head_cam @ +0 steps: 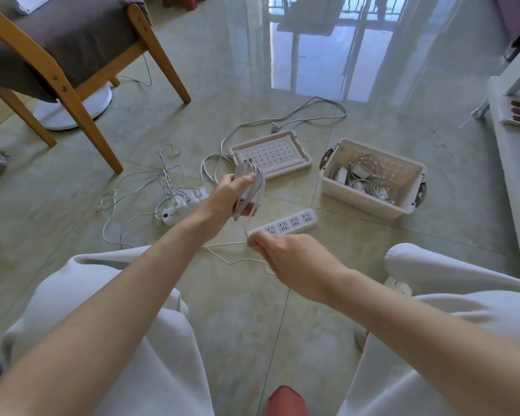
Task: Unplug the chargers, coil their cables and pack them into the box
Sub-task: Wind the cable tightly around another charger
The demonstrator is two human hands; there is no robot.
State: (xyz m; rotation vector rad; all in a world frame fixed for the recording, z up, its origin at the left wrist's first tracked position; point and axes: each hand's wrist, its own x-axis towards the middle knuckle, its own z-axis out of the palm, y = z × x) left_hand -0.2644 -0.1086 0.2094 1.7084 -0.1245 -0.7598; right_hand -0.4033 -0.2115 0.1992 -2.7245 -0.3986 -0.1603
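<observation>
My left hand (227, 195) grips a white charger with its cable wound in loops (251, 183), held above the floor. Lower and to the right, my right hand (282, 256) pinches the loose end of that same cable (222, 256), which trails across the tiles. A white power strip (294, 222) with bare sockets lies just beyond my right hand. The translucent white box (403, 205) stands at the right, holding several coiled chargers (357, 178). More chargers with tangled cables (177, 199) lie plugged together at the left.
The box lid (300, 166) lies upside down behind my left hand, with a long white cord and plug (275, 127) looped beyond it. A wooden chair (72, 73) and a white fan base (72, 112) stand at the far left. My knees frame the foreground.
</observation>
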